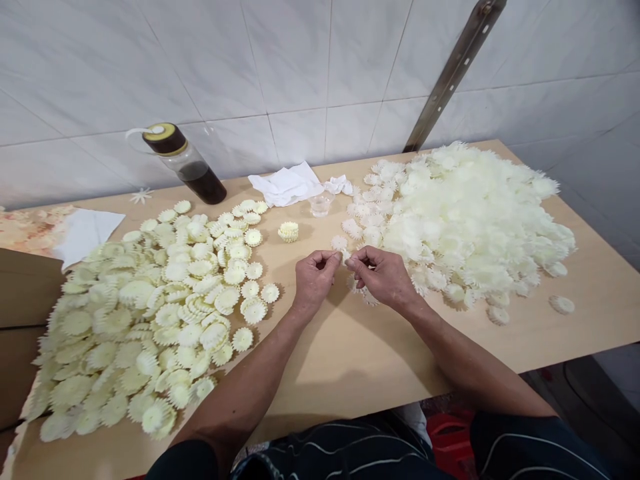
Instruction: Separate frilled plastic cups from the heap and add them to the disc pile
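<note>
My left hand (316,279) and my right hand (383,275) meet over the middle of the table. Between their fingertips is a small pale disc with a toothed edge (345,256), pinched from both sides and partly covered by the fingers. Just beyond and beneath my right hand lie loose whitish toothed discs (370,235), the near edge of a big translucent pile (470,213). Left of my left hand spreads a heap of thicker yellowish toothed discs (175,300). A short stack of such discs (288,232) stands alone beyond my left hand.
A bottle of dark liquid (200,180) leans near the tiled wall (300,73). White tissues (287,185) and a small clear cup (321,204) lie at the back of the wooden table (345,373). A cardboard box (27,320) is at far left, a metal rail (455,67) against the wall.
</note>
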Motion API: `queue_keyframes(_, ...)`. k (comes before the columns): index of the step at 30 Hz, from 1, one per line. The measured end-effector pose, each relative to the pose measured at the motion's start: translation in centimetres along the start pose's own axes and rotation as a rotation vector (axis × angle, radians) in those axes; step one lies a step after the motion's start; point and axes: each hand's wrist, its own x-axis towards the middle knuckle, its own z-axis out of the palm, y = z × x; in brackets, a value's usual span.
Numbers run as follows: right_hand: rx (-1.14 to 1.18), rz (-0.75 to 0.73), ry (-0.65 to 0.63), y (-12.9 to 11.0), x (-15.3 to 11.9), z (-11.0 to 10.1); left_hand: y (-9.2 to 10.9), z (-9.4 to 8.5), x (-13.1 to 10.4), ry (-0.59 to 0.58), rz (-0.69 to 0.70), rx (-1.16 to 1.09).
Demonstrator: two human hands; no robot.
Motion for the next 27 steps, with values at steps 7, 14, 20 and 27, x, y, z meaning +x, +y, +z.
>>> queue_keyframes(7,-0.015,-0.049,0.017,-0.1,-0.3,0.5,0.3,0.3,0.2,0.043,-0.161,-0.208)
queue_keyframes(14,-0.031,-0.08,0.061,0.2,-0.3,-0.3,0.3,-1.0,1.6,0.133,-0.117,-0.233)
queue_keyframes(20,0.184,-0.014,-0.054,0.2,0.6,-3.1,0.6,-1.0,1.6,-0.017,-0.137,-0.28)
queue_keyframes(27,0.477,-0.001,-0.136,0.1,1.0,-2.7,0.6,0.1,0.6,-0.155,-0.289,-0.521)
